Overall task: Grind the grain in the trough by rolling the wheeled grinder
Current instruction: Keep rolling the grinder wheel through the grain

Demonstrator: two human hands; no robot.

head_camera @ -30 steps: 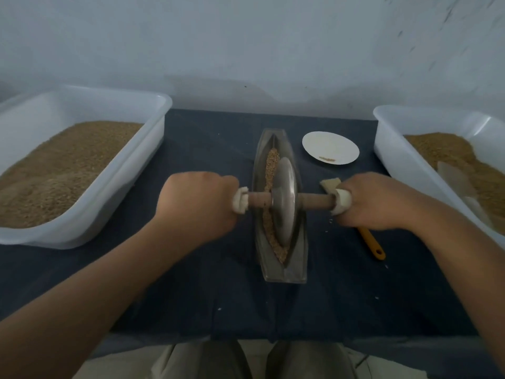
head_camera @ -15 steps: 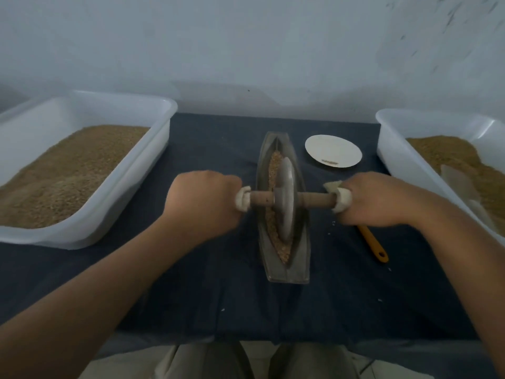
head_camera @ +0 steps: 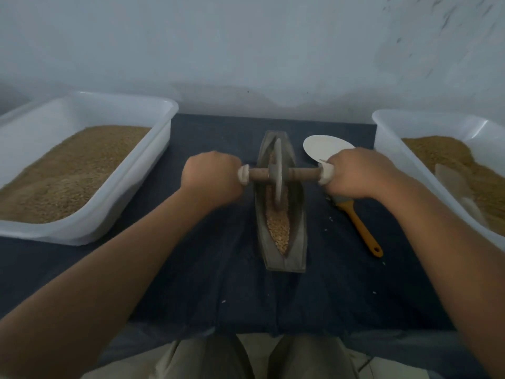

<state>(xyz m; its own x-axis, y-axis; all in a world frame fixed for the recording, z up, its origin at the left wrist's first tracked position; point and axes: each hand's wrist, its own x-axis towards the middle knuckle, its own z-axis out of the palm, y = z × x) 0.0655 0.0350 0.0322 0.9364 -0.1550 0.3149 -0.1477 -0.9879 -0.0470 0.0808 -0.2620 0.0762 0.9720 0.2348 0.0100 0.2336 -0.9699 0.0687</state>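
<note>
Wheeled grinder (head_camera: 278, 173) stands on edge in the boat-shaped trough (head_camera: 298, 242), in the middle of the dark-covered desk (head_camera: 191, 269). Its disc sits in the far half of the groove, and its wooden axle (head_camera: 302, 173) lies level across the trough's walls. Grain (head_camera: 279, 231) lies along the groove, with the near end exposed and pale.

The left hand (head_camera: 211, 177) is a closed fist round the left end of the axle, just outside a white collar (head_camera: 243, 174). The right hand (head_camera: 352, 175) is wrapped the same way round the right end, past its own collar (head_camera: 326, 173).

The disc looks like metal or stone, so the grinder is probably heavy and rigid, doing much of the crushing by its own weight. The axle ends are the natural holds. An even grip on both sides should keep the thin disc upright, since uneven pressure could tip it against a wall. The grain is loose and light, and a fast stroke could push it over the narrow lip. The trough may also creep on the cloth.

Two white tubs of grain flank the work, one on the left (head_camera: 109, 214) and one on the right (head_camera: 388, 127). A white plate (head_camera: 322, 146) lies beyond the right hand, and a brush with an orange handle (head_camera: 360, 227) lies nearer.
</note>
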